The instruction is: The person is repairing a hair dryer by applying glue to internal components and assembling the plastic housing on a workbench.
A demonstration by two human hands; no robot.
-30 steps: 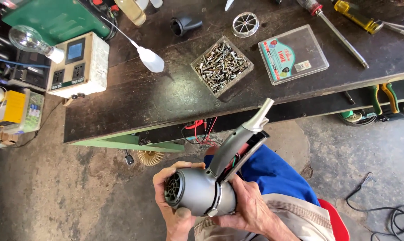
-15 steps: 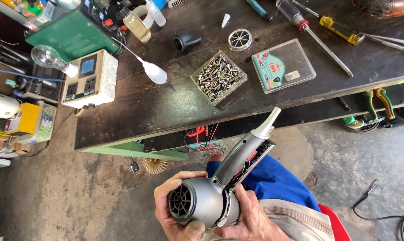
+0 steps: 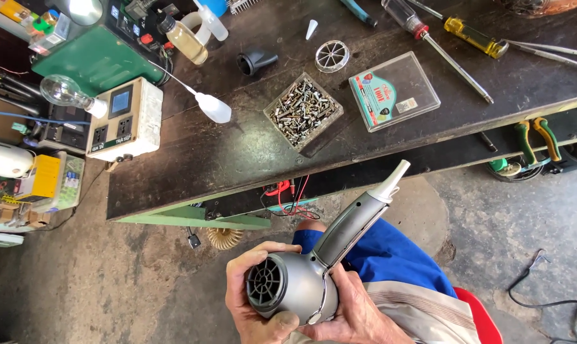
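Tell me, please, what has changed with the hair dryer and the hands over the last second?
The grey hair dryer has turned a little, its front grille facing more toward the camera. The left hand and right hand keep their hold on its body; nothing was let go. The tray of screws on the workbench stayed put.

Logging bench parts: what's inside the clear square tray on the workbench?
The clear square tray holds a heap of small metal screws and similar fasteners, filling it. Whatever lies beneath the top layer is covered, and individual types are too small to tell.
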